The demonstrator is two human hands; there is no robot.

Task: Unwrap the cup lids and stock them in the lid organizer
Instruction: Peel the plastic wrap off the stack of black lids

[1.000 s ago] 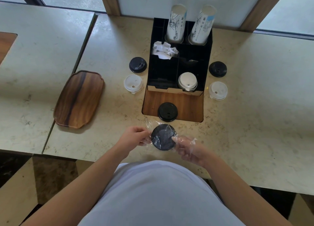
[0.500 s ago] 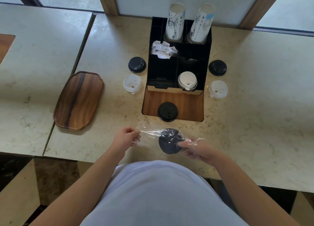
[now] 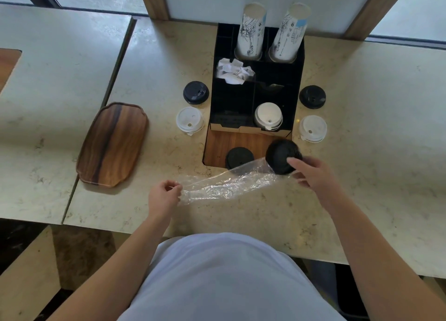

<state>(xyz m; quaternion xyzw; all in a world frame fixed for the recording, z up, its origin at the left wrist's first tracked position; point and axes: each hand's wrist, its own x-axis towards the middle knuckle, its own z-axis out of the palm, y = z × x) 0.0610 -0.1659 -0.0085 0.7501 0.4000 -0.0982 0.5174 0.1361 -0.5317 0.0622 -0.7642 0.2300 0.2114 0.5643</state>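
My right hand (image 3: 311, 173) grips a black cup lid (image 3: 281, 155), lifted and tilted just in front of the black lid organizer (image 3: 231, 108). A clear plastic wrap (image 3: 226, 181) stretches from that lid down-left to my left hand (image 3: 164, 195), which pinches its end above the counter. A stack of white lids (image 3: 268, 116) sits in the organizer's front right compartment. Another black lid (image 3: 239, 157) lies on the wooden inset in front of the organizer.
Loose lids flank the organizer: black lid (image 3: 195, 92) and white lid (image 3: 189, 122) on the left, black lid (image 3: 312, 96) and white lid (image 3: 313, 128) on the right. Two paper cup stacks (image 3: 251, 31) stand at its back, crumpled paper (image 3: 234, 70) inside. A wooden tray (image 3: 112, 143) lies left.
The hands have pulled apart: the right hand lifted the black lid up and right toward the organizer, drawing it out of the wrap, which the left hand now holds stretched long.
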